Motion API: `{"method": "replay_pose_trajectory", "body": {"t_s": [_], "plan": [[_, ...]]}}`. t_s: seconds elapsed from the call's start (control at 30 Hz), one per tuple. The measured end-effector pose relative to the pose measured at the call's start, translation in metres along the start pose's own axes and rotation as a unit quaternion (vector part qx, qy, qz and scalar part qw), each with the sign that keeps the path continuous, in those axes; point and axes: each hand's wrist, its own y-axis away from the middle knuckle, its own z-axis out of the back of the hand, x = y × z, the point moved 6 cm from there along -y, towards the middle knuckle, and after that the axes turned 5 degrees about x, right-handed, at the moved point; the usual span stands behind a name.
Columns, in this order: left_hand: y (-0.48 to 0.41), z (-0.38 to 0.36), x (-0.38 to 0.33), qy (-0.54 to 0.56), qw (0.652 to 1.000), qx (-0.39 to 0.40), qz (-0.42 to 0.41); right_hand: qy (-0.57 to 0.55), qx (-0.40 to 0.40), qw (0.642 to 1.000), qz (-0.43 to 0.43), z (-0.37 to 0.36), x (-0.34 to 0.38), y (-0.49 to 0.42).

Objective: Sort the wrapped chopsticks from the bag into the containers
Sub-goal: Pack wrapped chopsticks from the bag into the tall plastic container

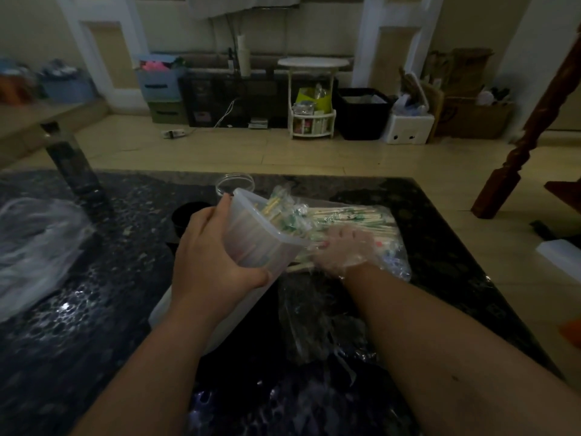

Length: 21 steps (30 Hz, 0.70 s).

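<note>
Bare counter [125, 215] open at left-centre; crumpled plastic [34, 247] bounds far left; tilted container [251, 234] and chopstick bag [361, 215] crowd centre; clear jar [235, 184] behind.

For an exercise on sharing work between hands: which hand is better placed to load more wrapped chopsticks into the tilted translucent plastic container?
Likely right. The gloved right hand lies on the green-printed wrapped chopsticks in the clear plastic bag, beside the mouth of the translucent plastic container, which the left hand grips.

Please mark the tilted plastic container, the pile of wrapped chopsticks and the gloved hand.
plastic container [251, 242], head view, on its translucent side wall.
wrapped chopsticks [355, 215], head view, on the middle of the pile.
right hand [342, 248], head view, on the back of the gloved hand.
</note>
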Motion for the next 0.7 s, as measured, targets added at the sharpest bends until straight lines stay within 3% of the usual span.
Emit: {"method": "replay_pose_trajectory", "body": {"t_s": [0.3, 0.43, 0.57, 0.7], "plan": [[0.002, 0.0, -0.003, 0.008, 1.0, 0.005, -0.003, 0.032, -0.012, 0.999, -0.035, -0.014, 0.0, 0.006], [0.003, -0.003, -0.003, 0.003, 1.0, 0.018, -0.003, 0.044, -0.078, 0.996, -0.026, -0.011, -0.001, 0.027], [0.006, -0.003, -0.006, 0.002, 1.0, 0.024, -0.007, 0.018, -0.029, 0.999, -0.005, -0.022, -0.002, 0.047], [0.009, 0.001, -0.007, 0.003, 0.999, 0.03, -0.013, 0.027, -0.072, 0.996, 0.036, -0.025, -0.008, 0.087]]}}
